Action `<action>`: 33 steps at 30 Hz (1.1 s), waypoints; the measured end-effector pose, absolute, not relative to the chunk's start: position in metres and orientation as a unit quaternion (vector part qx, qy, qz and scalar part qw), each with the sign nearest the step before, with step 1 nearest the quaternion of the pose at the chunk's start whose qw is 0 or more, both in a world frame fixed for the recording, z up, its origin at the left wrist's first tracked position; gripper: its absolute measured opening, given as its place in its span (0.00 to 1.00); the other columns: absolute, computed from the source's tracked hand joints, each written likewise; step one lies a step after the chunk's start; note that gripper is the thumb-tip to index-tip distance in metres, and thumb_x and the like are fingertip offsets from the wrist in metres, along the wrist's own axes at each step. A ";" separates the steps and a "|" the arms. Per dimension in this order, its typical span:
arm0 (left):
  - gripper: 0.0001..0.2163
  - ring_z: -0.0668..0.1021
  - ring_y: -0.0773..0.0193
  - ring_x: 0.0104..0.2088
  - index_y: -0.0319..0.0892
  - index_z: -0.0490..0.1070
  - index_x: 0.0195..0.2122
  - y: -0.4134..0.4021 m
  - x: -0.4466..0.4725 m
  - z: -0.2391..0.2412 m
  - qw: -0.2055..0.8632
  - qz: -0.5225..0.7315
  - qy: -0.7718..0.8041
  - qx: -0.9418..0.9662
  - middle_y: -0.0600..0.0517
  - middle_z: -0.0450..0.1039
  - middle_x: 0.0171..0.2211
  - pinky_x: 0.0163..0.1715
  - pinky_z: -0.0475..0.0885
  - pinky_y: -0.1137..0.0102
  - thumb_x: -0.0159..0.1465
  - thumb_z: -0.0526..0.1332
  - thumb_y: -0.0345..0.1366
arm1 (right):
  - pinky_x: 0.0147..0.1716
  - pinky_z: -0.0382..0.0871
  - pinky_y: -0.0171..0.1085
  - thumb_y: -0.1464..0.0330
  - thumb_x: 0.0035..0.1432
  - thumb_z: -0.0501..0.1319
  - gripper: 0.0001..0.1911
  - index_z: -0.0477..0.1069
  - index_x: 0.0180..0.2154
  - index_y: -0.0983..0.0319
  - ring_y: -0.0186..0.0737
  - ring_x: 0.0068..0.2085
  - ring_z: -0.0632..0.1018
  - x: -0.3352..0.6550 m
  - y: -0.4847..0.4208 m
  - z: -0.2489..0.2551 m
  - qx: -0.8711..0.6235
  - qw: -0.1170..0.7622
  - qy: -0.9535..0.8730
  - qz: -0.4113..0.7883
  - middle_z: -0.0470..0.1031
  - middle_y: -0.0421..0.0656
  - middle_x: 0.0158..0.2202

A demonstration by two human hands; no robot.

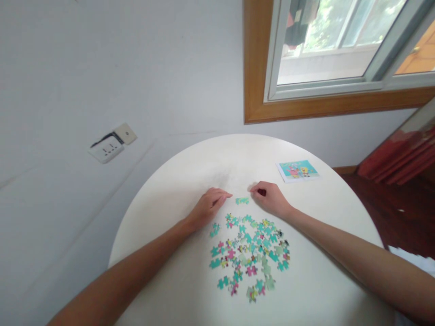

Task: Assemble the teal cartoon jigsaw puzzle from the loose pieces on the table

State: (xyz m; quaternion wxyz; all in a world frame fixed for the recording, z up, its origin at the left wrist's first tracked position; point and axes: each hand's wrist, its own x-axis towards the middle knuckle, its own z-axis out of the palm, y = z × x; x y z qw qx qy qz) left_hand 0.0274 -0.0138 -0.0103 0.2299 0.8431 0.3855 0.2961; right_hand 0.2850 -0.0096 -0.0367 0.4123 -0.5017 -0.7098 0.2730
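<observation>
A small strip of joined jigsaw pieces [242,200], teal with yellow-green, lies flat on the white table between my hands. My left hand [211,203] rests just left of it, fingers stretched towards it and a small gap between. On the other side, my right hand [270,195] is curled, thumb and fingertips brought together close to the strip's right end; no piece shows in them. Nearer to me spreads a loose heap of jigsaw pieces [249,248] in teal, pink, yellow and pale green.
A picture card [298,170] with cartoon figures lies at the back right of the round white table [163,190]. Behind are a wall with a socket [107,148] and a wood-framed window [254,108]. A red curtain [394,151] hangs at the right.
</observation>
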 end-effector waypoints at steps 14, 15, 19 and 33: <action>0.16 0.78 0.58 0.46 0.42 0.79 0.44 -0.013 0.027 -0.012 0.225 0.288 0.389 0.846 0.47 0.80 0.43 0.51 0.70 0.60 0.72 0.51 0.39 | 0.34 0.69 0.37 0.73 0.54 0.60 0.08 0.79 0.33 0.62 0.38 0.31 0.76 0.286 -0.009 -0.036 -0.501 0.410 -0.712 0.273 0.80 0.44 0.31; 0.16 0.78 0.58 0.46 0.42 0.79 0.44 -0.013 0.027 -0.012 0.225 0.287 0.387 0.847 0.47 0.80 0.43 0.51 0.70 0.60 0.72 0.51 0.39 | 0.34 0.69 0.37 0.73 0.54 0.60 0.08 0.79 0.33 0.62 0.38 0.31 0.76 0.286 -0.009 -0.036 -0.502 0.408 -0.712 0.273 0.80 0.43 0.31; 0.16 0.78 0.58 0.46 0.43 0.79 0.44 -0.012 0.028 -0.011 0.221 0.286 0.381 0.851 0.48 0.80 0.43 0.51 0.70 0.60 0.72 0.51 0.39 | 0.34 0.69 0.38 0.73 0.54 0.60 0.08 0.79 0.32 0.62 0.38 0.31 0.76 0.286 -0.010 -0.034 -0.502 0.408 -0.713 0.272 0.80 0.44 0.31; 0.16 0.79 0.59 0.45 0.41 0.79 0.44 -0.012 0.028 -0.011 0.208 0.286 0.372 0.858 0.47 0.80 0.43 0.50 0.70 0.61 0.72 0.50 0.39 | 0.34 0.69 0.37 0.71 0.54 0.60 0.09 0.80 0.34 0.63 0.37 0.31 0.76 0.287 -0.010 -0.034 -0.506 0.415 -0.705 0.275 0.81 0.45 0.32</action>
